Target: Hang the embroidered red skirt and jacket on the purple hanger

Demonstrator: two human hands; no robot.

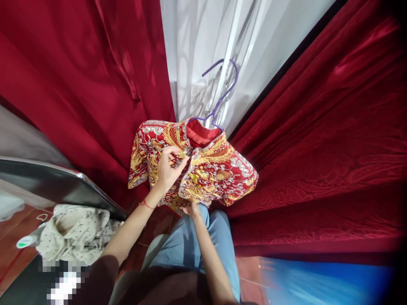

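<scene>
A red short-sleeved jacket (pixel 203 176) with dense gold and silver embroidery hangs on a purple hanger (pixel 236 74). Its stand collar is open at the top, showing a red lining with a small dark mark. My left hand (pixel 168 169), with a red cord round the wrist, lies over the chest just below the collar. Its thumb and fingertips are bent together at the jacket's front edge; anything small between them is too fine to make out. Down at the hem, my right hand (pixel 191 209) grips the lower front edge, its fingers partly hidden by the cloth.
Deep red curtains (pixel 318 169) hang on both sides, with white drapery (pixel 190 51) and a white pole between. At lower left, a spotted cream cloth (pixel 76 231) and a white bottle with a green mark (pixel 27 242) lie near a dark chair back (pixel 63 176). Something blue (pixel 324 281) is at lower right.
</scene>
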